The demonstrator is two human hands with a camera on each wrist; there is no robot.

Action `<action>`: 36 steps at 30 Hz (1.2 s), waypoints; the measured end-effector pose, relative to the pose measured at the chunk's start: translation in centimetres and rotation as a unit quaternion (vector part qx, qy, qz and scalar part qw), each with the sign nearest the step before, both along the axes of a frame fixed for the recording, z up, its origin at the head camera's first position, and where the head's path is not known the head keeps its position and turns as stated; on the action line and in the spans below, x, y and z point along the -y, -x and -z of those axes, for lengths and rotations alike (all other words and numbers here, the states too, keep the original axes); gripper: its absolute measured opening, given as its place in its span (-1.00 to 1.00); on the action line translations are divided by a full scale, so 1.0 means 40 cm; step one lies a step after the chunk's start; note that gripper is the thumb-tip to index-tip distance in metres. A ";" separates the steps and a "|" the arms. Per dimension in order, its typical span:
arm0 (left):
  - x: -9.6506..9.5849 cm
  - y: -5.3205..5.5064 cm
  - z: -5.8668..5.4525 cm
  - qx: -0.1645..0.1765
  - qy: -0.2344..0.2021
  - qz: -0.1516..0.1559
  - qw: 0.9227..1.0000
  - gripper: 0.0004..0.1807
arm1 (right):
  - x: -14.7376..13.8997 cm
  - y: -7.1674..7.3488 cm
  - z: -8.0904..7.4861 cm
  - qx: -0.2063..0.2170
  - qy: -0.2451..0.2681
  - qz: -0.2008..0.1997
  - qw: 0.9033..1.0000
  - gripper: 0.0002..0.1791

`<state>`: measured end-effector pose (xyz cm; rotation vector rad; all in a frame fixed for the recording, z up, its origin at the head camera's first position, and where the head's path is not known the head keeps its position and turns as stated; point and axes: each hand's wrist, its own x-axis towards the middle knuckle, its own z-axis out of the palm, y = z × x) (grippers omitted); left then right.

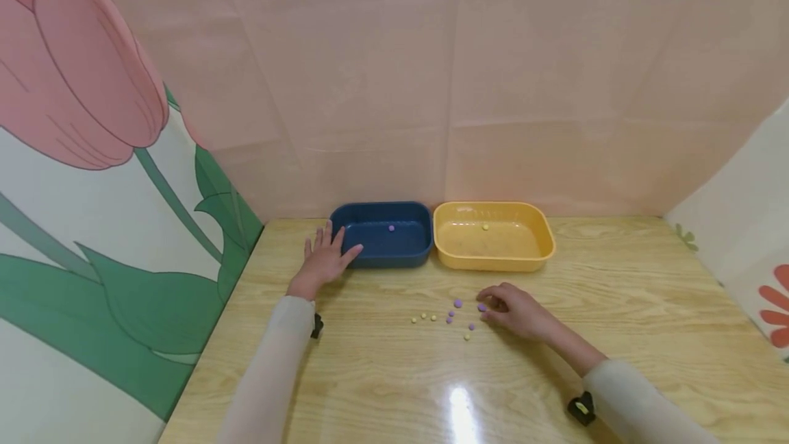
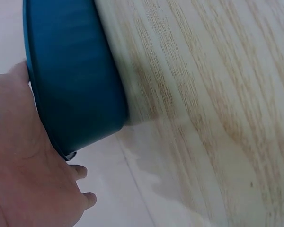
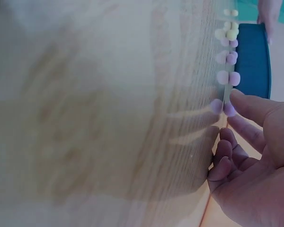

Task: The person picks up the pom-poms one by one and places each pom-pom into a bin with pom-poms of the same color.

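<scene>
My left hand [image 1: 322,262] rests spread at the left end of the blue tray [image 1: 388,260], thumb over its near rim. In the left wrist view the tray's wall [image 2: 75,80] stands right beside that hand. My right hand [image 1: 520,310] is low over the table, thumb and index finger apart on either side of a small purple ball [image 1: 482,307]. The right wrist view has this ball [image 3: 229,109] at the fingertips, on the tabletop, with the other fingers curled. More purple balls [image 1: 458,303] and several pale yellow balls [image 1: 423,316] lie left of the hand.
A yellow tray [image 1: 493,264] stands right of the blue one, with a yellow ball [image 1: 485,227] in it. One purple ball [image 1: 391,228] lies in the blue tray. Behind the wooden table [image 1: 370,375] hangs a pink cloth [image 1: 370,88]; a flower-printed panel [image 1: 111,238] borders the left.
</scene>
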<state>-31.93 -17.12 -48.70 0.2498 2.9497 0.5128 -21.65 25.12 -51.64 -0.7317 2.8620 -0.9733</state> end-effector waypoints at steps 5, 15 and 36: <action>0.000 0.000 -0.002 -0.006 0.010 0.007 1.000 0.02 | 0.008 0.000 -0.002 0.005 0.000 0.003 1.000 -0.81; 0.000 0.002 -0.007 0.000 0.020 0.012 1.000 -0.02 | 0.020 0.002 -0.001 -0.004 -0.002 0.008 1.000 -0.91; -0.005 -0.014 -0.028 0.005 0.013 0.014 1.000 -0.04 | 0.058 0.026 -0.046 0.027 0.011 0.032 0.999 -0.91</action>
